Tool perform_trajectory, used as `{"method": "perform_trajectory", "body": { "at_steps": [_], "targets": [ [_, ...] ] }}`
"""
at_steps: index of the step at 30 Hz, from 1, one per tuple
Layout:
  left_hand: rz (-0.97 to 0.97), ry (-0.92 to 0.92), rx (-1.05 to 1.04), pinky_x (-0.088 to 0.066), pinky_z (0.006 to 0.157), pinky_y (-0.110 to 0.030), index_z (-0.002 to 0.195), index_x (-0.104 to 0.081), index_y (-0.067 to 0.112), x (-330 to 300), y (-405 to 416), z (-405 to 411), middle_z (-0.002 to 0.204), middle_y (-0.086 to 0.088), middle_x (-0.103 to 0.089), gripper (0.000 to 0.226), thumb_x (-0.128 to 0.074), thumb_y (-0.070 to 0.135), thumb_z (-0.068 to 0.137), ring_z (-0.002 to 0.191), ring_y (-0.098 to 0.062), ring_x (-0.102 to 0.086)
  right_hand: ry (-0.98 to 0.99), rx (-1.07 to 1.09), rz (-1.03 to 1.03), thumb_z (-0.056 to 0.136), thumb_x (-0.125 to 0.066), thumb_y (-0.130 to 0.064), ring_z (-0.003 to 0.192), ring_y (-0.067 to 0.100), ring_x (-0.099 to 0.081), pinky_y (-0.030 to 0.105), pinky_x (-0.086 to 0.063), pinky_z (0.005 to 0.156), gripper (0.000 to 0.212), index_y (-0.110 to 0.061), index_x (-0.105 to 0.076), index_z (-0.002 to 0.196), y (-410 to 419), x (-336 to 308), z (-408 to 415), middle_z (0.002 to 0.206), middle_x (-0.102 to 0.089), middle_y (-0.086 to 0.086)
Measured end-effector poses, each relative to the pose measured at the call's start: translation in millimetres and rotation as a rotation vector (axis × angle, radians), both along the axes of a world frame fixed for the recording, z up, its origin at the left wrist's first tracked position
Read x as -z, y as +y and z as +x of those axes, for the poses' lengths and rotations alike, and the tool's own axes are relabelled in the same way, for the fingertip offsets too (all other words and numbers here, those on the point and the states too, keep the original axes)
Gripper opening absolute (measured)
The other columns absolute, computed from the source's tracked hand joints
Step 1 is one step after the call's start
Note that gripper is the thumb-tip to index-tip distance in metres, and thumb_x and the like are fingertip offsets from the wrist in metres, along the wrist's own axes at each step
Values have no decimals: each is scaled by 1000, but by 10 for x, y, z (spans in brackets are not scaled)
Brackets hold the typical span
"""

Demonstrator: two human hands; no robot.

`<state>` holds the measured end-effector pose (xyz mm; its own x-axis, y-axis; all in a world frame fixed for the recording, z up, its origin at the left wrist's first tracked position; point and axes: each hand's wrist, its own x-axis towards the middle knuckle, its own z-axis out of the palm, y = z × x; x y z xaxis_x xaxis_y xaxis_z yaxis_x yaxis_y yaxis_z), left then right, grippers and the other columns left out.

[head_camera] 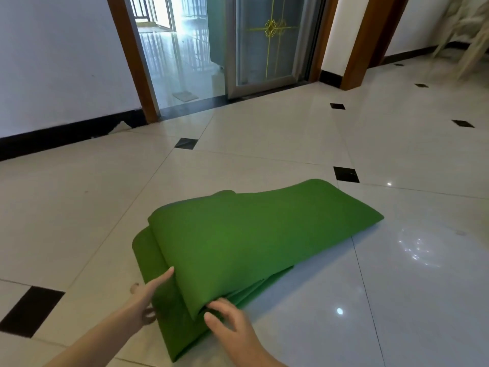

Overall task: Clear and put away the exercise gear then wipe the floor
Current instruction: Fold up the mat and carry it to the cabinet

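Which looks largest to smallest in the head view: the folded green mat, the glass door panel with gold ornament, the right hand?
1. Folded green mat.
2. Glass door panel with gold ornament, though it stands farther off, so its true size is unsure.
3. Right hand, nearest the camera.
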<state>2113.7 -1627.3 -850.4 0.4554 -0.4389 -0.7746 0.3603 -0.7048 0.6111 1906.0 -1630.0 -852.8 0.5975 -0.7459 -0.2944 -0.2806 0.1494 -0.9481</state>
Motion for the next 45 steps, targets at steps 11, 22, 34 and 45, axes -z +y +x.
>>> {"method": "perform_trajectory", "body": {
  "at_steps": [11,22,34,45],
  "targets": [
    [-295,-1329,1180,15,110,-41,147,0,39,51,-640,-781,151,-3,21,93,25,75,65,143,-27,18,69,387,23,86,-64,-6,88,-1,-58,4,-41,74,14,-20,-61,87,-80,524,-56,101,-58,-3],
    [22,-1314,1407,6,105,-67,138,25,45,788,-629,-897,150,-14,24,96,1,91,57,136,-42,19,23,915,233,96,-47,-10,118,36,-49,37,-42,93,56,-1,-21,145,-1535,694,-1253,135,-44,23],
    [-4,-1260,1302,-6,102,-61,137,-43,37,1279,-653,-849,133,-21,-52,80,-27,84,74,116,-49,-50,-265,1137,282,83,-62,6,117,33,-53,41,-44,99,49,-3,-47,129,-2556,669,-1357,132,-53,17],
    [-94,-1291,1274,14,105,-63,139,22,49,1043,-603,-808,152,-12,14,79,-2,86,74,137,-44,14,-125,620,-433,82,-49,17,105,6,-58,23,-47,92,51,-23,-53,114,-2189,33,-856,109,-61,-7]
  ]
}}
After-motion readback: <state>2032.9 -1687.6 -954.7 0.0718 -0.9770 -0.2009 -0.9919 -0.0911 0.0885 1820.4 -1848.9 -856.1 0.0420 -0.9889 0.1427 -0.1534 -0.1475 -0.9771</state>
